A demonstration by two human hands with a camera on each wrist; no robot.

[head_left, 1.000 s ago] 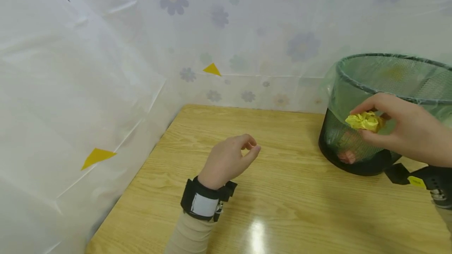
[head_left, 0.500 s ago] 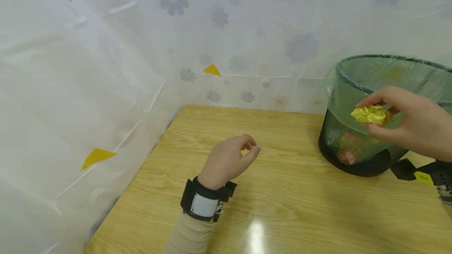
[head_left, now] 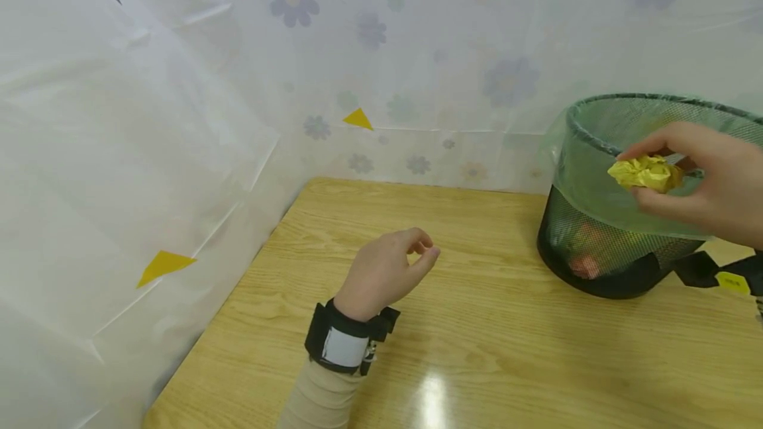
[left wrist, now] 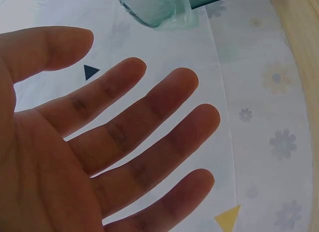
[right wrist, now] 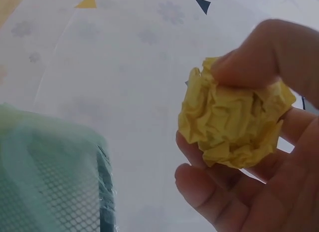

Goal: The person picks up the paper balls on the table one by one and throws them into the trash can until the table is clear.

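Between thumb and fingers, my right hand (head_left: 709, 174) pinches a crumpled yellow paper ball (head_left: 646, 173). It is held in front of the near rim of a black mesh wastebasket (head_left: 602, 263) lined with a thin green bag (head_left: 596, 181). In the right wrist view the paper ball (right wrist: 234, 117) fills the grip, and the wastebasket (right wrist: 50, 192) lies to the lower left, apart from it. My left hand (head_left: 384, 270) hovers over the table with loosely bent fingers and holds nothing. The left wrist view shows its palm and spread fingers.
The wood-grain table (head_left: 477, 336) runs back to a flower-printed sheet (head_left: 417, 51) and is bordered by a white sheet (head_left: 119, 151) on the left. Yellow triangles (head_left: 163, 267) mark the sheets. Reddish and yellowish crumpled pieces (head_left: 586, 263) show through the basket's mesh.
My right hand has risen and shifted to the right with the paper ball, closer to the basket's rim. The left hand has stayed in place.
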